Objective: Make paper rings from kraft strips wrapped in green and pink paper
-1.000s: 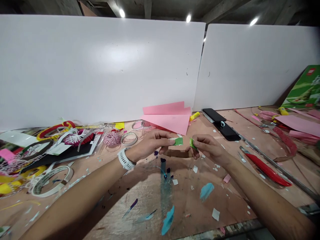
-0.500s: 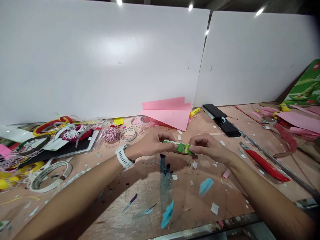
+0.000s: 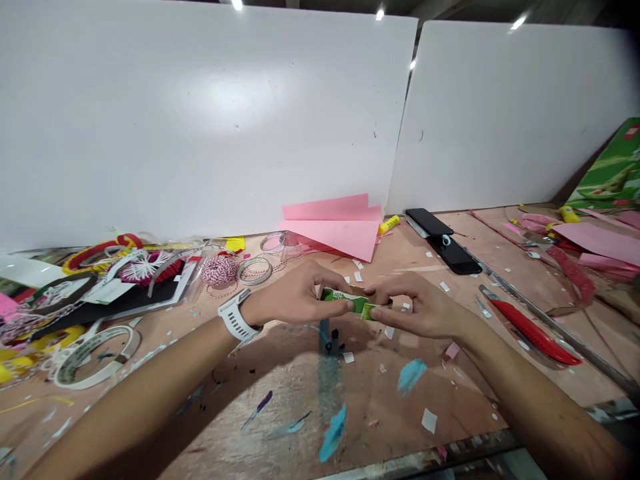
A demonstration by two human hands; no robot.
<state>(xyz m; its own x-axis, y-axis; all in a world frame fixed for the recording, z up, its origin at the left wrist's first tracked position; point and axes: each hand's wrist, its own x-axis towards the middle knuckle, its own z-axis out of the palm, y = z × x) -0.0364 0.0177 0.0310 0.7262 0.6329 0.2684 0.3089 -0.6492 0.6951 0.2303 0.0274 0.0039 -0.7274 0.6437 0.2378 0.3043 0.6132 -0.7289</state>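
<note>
Over the middle of the table, both hands pinch a small green printed card piece [image 3: 342, 303] with white marks and a brown underside. My left hand [image 3: 295, 295], with a white watch [image 3: 236, 317] at the wrist, grips its left end between thumb and fingers. My right hand [image 3: 421, 305] closes on the lighter green right end [image 3: 369, 311]. I cannot tell whether this end is a separate piece or a folded part of the same card. The fingers hide some of it.
Pink paper [image 3: 335, 230], a yellow glue stick [image 3: 389, 225] and phones [image 3: 429, 223] lie behind the hands. To the right are a red cutter knife [image 3: 535, 331] and a metal rod [image 3: 555, 325]. Twine [image 3: 220, 269] and a tape roll [image 3: 100, 357] are on the left.
Both hands have shifted and turned the green card; its left end now stands more open, showing more printed face. My left hand has moved slightly left.
</note>
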